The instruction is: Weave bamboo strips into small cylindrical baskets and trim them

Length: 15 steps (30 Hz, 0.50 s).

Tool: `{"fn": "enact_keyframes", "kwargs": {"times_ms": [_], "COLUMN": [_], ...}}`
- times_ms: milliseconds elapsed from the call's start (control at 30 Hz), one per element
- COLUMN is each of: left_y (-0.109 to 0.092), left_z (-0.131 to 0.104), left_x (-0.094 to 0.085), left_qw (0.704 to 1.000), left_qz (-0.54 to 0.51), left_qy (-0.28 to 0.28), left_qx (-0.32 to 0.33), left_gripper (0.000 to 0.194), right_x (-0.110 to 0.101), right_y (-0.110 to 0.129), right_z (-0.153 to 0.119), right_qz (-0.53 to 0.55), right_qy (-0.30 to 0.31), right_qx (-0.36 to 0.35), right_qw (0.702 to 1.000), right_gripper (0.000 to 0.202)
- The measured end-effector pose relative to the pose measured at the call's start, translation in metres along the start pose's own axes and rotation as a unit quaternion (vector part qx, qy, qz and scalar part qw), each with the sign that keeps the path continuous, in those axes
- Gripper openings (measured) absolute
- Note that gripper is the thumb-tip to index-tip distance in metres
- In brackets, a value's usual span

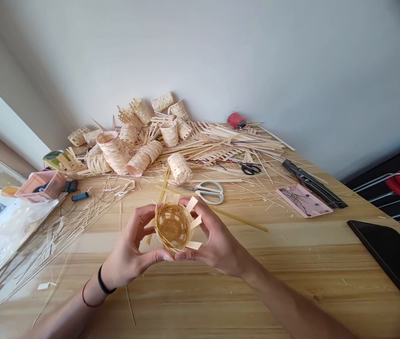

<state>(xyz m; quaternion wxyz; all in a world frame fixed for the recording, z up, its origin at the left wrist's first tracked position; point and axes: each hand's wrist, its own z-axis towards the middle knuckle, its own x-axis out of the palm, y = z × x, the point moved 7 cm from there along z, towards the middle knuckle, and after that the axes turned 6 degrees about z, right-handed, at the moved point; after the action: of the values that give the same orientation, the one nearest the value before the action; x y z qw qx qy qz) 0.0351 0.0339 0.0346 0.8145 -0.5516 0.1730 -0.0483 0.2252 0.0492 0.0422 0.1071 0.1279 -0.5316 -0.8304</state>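
Note:
Between my two hands is a small round woven basket (173, 227), its opening turned up toward me. My left hand (136, 240) grips its left side, thumb at the near rim. My right hand (217, 235) curls around the right side, its thumb meeting the left one at the near edge. Several flat strip ends (195, 220) stick out from the basket's right and far rim. Just beyond it lie white-handled scissors (209, 192) and a finished-looking woven cylinder (180, 168). The fingers behind the basket are partly hidden.
Woven baskets (114, 151) and loose strips (221, 146) are heaped against the wall. Black scissors (250, 168), a red spool (236, 120), a pink tray (304, 200), a long black tool (313, 183) and a black tablet-like slab (388, 259) lie rightward. A pink box (40, 186) stands left.

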Motion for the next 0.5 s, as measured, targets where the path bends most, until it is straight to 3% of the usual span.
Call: {"fn": "enact_keyframes", "kwargs": {"times_ms": [267,400,500], "left_y": [-0.0040,-0.0039,-0.0020], "left_z": [-0.0026,-0.0030,-0.0028], "left_x": [-0.0005,-0.0012,-0.0043], "left_qw": [0.999,1.000,1.000], "left_qz": [0.024,0.027,0.027], "left_qy": [-0.013,0.003,-0.011], "left_qx": [-0.023,-0.015,-0.002], "left_gripper": [0.060,0.069,0.073], "right_x": [-0.0023,-0.0072,-0.0095], "right_y": [0.0014,0.0028,0.0028], "right_z": [0.0014,0.0019,0.0012], "right_qz": [0.025,0.013,-0.009], "right_qy": [0.004,-0.018,-0.028], "right_qx": [0.027,0.018,0.003], "right_qw": [0.999,1.000,1.000], "right_gripper": [0.086,0.067,0.067]}}
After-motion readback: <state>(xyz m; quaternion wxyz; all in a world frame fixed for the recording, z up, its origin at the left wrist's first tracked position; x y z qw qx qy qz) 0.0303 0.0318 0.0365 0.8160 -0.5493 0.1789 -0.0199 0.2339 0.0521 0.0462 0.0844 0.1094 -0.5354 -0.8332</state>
